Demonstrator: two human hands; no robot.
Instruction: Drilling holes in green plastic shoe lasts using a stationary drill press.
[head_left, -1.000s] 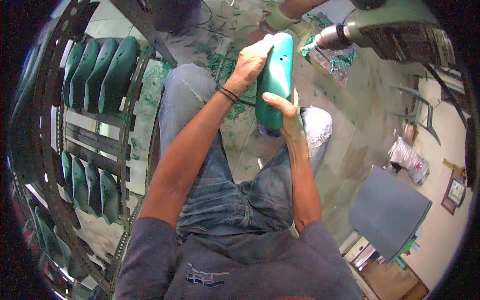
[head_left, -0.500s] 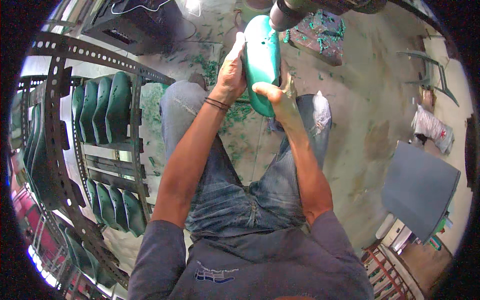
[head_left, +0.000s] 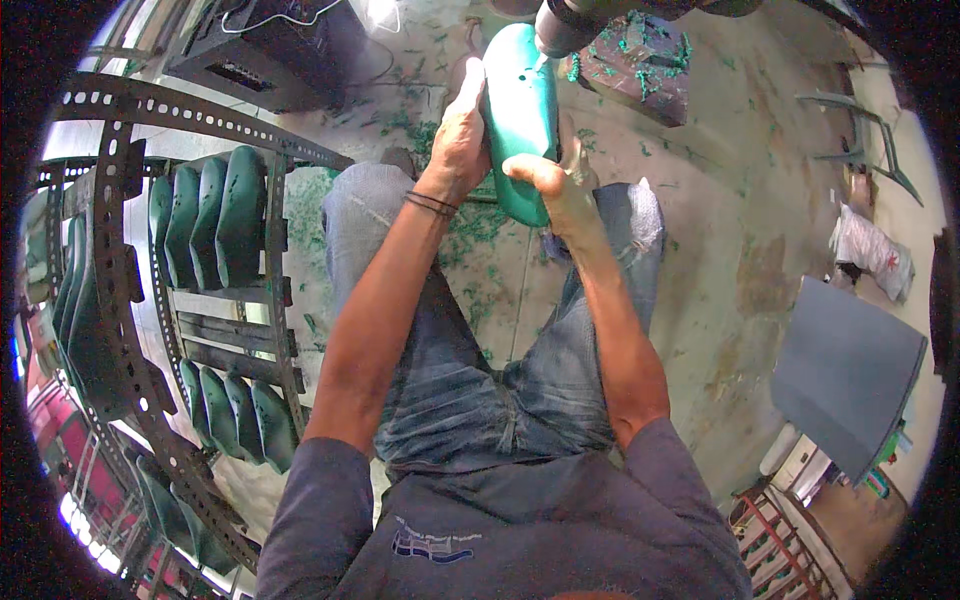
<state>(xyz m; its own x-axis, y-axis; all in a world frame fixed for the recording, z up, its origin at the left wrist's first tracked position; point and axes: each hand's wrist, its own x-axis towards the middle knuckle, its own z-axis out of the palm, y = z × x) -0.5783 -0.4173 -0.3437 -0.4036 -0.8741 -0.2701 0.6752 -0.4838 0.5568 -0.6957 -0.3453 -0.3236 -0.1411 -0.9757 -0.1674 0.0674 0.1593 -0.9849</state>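
Note:
A long green sole-shaped piece with a few small dark holes or specks lies between my two hands, tilted up toward the far side. My left hand grips its left edge, the thumb stretched along the side. From the near right, my right hand holds it, thumb pressed over the top face and the fingers mostly hidden below. Just at the far right edge of the piece is the dark round nose of a machine; its thin tip meets or nearly meets the surface.
Green shavings litter the floor and a block behind the machine. To the left, a perforated metal rack holds rows of similar green pieces. A dark box stands far left, a grey panel at the right.
Both hands and the green piece have shifted slightly left and away from me. The grip looks the same, and the machine nose stays by the far right edge.

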